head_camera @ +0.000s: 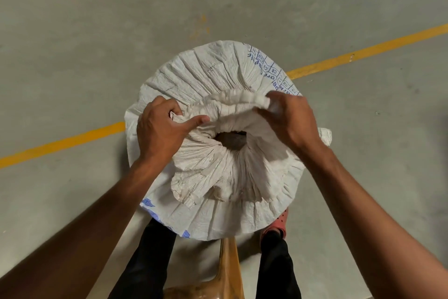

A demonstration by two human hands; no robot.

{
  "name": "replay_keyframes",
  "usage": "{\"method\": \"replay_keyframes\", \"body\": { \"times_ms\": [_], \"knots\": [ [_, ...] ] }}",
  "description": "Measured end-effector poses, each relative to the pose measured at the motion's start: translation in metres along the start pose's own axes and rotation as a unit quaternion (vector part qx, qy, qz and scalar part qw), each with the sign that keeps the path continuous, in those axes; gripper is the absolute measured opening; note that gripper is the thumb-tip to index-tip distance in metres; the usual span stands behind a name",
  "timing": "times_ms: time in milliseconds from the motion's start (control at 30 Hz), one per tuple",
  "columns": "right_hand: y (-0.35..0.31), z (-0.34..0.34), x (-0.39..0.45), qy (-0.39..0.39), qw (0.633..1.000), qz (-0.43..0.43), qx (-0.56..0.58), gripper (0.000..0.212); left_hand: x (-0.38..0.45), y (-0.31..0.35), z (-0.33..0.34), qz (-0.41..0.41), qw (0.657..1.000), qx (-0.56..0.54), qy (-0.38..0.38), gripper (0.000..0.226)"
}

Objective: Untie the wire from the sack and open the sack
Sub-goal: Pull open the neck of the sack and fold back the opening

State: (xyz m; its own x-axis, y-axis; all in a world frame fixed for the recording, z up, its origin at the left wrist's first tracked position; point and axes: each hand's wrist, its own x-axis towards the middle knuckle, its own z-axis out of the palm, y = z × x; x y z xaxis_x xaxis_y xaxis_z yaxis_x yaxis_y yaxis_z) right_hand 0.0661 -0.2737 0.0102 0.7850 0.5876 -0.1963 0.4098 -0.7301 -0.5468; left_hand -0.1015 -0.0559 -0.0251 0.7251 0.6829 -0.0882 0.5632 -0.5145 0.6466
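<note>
Your left hand (161, 129) and right hand (289, 119) are pinching the white woven plastic sack (213, 80)'s gathered mouth, a dark opening between them; blue lettering beyond your right grip is reading "C8"; the yellow painted floor line (65, 142) is passing behind.

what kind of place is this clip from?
Probably a warehouse or industrial floor: bare concrete floor with a painted yellow line across it, and a big woven sack standing on it, its mouth held by both hands.
</note>
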Motion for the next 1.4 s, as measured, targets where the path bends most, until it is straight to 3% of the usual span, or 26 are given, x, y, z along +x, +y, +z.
{"method": "replay_keyframes", "body": {
  "times_ms": [67, 167, 233, 300, 367, 400, 467, 533, 633, 733, 900, 1067, 1233, 1400],
  "knots": [
    [-0.005, -0.001, 0.027, 0.029, 1.000, -0.001, -0.004, 0.051, -0.003, 0.009, 0.000, 0.015, 0.999, 0.039, 0.024, 0.074],
    [-0.015, 0.004, 0.060, 0.082, 0.993, -0.059, -0.058, 0.033, -0.012, 0.033, -0.001, 0.051, 0.994, 0.063, 0.073, 0.079],
    [-0.021, 0.008, 0.074, 0.100, 0.983, -0.081, -0.131, 0.035, -0.021, 0.049, -0.001, 0.098, 0.991, 0.027, 0.089, 0.072],
    [-0.025, 0.012, 0.079, 0.089, 0.976, -0.085, -0.178, 0.035, -0.031, 0.059, 0.005, 0.151, 0.986, -0.056, 0.030, 0.059],
    [-0.021, 0.018, 0.079, 0.076, 0.975, -0.078, -0.193, 0.038, -0.037, 0.059, 0.015, 0.156, 0.973, -0.129, -0.112, 0.055],
    [-0.019, 0.020, 0.077, 0.073, 0.976, -0.070, -0.193, 0.043, -0.036, 0.054, 0.022, 0.148, 0.963, -0.124, -0.186, 0.060],
    [-0.013, 0.021, 0.072, 0.070, 0.977, -0.062, -0.191, 0.057, -0.028, 0.035, 0.037, 0.190, 0.943, -0.006, -0.272, 0.080],
    [-0.005, 0.021, 0.064, 0.065, 0.976, -0.093, -0.186, 0.068, -0.018, 0.015, 0.048, 0.258, 0.907, 0.139, -0.302, 0.095],
    [0.011, 0.018, 0.045, 0.046, 0.956, -0.225, -0.183, 0.068, -0.006, -0.002, 0.054, 0.309, 0.853, 0.253, -0.335, 0.099],
    [0.019, 0.015, 0.018, 0.015, 0.918, -0.360, -0.163, 0.071, -0.002, -0.008, 0.054, 0.323, 0.835, 0.282, -0.345, 0.094],
    [0.025, 0.014, -0.014, -0.160, 0.839, -0.485, -0.188, 0.087, -0.003, -0.011, 0.048, 0.289, 0.827, 0.269, -0.399, 0.091],
    [0.044, 0.019, -0.006, -0.248, 0.812, -0.468, -0.247, 0.082, -0.006, -0.015, 0.038, 0.305, 0.825, 0.270, -0.391, 0.112],
    [0.035, 0.037, 0.001, -0.295, 0.816, -0.420, -0.268, 0.090, -0.012, -0.016, 0.032, 0.369, 0.833, 0.228, -0.344, 0.101],
    [0.024, 0.045, -0.008, -0.310, 0.780, -0.448, -0.307, 0.106, -0.014, -0.010, 0.022, 0.487, 0.823, 0.130, -0.261, 0.080]
  ]
}}
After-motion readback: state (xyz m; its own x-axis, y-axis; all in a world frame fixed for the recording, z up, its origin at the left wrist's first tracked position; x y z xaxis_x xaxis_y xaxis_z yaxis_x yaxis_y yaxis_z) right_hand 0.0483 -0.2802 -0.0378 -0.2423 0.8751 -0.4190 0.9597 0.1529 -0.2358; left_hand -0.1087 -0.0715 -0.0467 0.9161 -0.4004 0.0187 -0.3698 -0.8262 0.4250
